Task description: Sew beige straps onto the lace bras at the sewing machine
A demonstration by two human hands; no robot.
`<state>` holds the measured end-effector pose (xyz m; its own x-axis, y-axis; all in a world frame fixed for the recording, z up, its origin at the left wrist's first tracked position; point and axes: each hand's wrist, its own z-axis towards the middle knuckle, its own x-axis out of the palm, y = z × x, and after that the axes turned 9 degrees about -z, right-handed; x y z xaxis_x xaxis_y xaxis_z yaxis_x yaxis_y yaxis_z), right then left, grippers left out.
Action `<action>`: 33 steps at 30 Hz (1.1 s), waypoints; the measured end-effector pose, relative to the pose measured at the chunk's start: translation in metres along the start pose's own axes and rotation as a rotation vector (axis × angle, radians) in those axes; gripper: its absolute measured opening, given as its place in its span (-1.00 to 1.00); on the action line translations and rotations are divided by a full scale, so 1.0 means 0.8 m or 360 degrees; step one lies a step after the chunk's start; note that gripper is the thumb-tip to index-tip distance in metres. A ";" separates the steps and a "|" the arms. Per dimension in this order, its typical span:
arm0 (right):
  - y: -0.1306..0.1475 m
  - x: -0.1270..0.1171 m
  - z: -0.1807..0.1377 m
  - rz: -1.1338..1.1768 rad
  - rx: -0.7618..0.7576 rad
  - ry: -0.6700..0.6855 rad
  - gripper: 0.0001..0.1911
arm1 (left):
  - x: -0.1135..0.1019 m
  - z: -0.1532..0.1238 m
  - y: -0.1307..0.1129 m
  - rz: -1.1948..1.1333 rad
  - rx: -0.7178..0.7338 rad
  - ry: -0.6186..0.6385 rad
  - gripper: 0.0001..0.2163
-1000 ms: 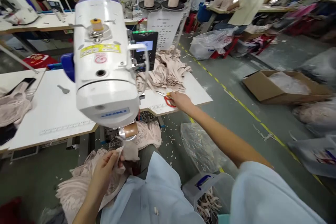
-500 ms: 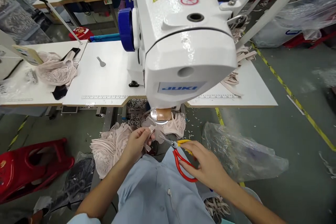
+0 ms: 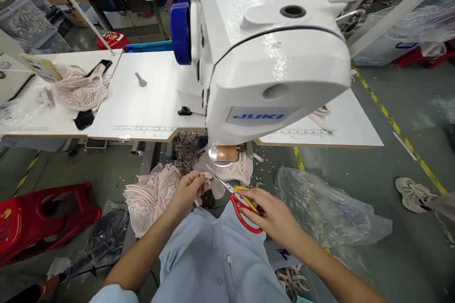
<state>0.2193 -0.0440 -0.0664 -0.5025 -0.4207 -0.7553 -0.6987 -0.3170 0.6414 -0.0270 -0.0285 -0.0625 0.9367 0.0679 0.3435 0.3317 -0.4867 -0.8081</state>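
Note:
My left hand (image 3: 190,190) pinches the edge of a pale pink bra piece (image 3: 217,188) below the sewing machine's head, its fingers closed on the fabric. Red and yellow handled scissors (image 3: 231,189) are in my right hand (image 3: 272,208), the blades pointing up and left. Their tips reach just above the left fingertips, over the fabric; whether they touch it I cannot tell. More pale pink lace bra (image 3: 242,169) lies under the needle area. To the left of my left hand sits a pile of stacked lace bra cups (image 3: 147,203).
A white sewing machine (image 3: 280,66) overhangs my hands. Its white tabletop (image 3: 149,99) spreads to both sides. Left on the floor is a red stool (image 3: 46,222); a clear plastic bag (image 3: 330,208) lies right. Someone's shoe (image 3: 414,194) shows at far right.
The scissors have moved up and left, their tips now above my left fingertips, and the handles look closer together. The view has shifted slightly. A person's shoe has appeared at the right.

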 end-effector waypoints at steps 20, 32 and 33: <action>0.019 0.005 0.028 0.0267 0.0185 0.0130 -0.64 | -0.010 -0.005 -0.005 0.0461 0.0195 -0.0070 -0.72; -0.020 -0.011 0.002 0.0175 0.0282 0.0059 -0.69 | -0.005 -0.002 0.004 -0.0092 0.0140 -0.0211 -0.69; -0.032 -0.019 0.005 0.0113 0.0288 0.0039 -0.69 | -0.004 -0.001 0.004 -0.0139 0.0130 -0.0213 -0.68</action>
<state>0.2425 -0.0258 -0.0723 -0.5425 -0.4578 -0.7043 -0.7435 -0.1286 0.6563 -0.0287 -0.0312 -0.0657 0.9086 0.2251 0.3520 0.4156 -0.4016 -0.8161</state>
